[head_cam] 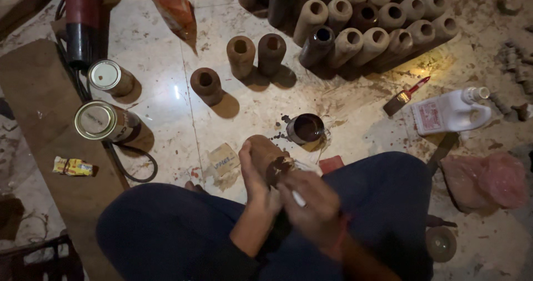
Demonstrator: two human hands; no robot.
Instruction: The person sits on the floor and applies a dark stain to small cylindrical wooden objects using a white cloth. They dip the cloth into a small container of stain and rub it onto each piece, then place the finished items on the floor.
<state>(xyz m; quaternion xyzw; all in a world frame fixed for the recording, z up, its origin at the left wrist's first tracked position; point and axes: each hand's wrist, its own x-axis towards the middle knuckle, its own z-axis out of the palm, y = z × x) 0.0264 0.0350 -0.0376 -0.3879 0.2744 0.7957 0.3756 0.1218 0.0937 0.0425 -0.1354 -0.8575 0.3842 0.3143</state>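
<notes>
Stain, dark and glossy, fills the small cup (306,128) on the floor just beyond the person's knees, with drips spattered around it. Two tins (105,99) lie on their sides at the left, lids shut, contents hidden. A white jug (451,112) lies on its side at the right, capped, with a brush (404,97) just beside it. Far off, rows of hollow tubes (361,26) stand packed together, a few already dark; three more (240,64) stand loose in front of them. A pink bag (486,181) sits near the right knee, a red tool (81,20) far left.

Nothing stands between the cup and the hands. The left hand (256,184) is wrapped around a brown tube (266,156) held over the lap, thumb along its side, open end tilted toward the right hand (311,206). That hand's fingers are curled tight on a pale handle (298,199), its tip at the tube's darkened mouth.
</notes>
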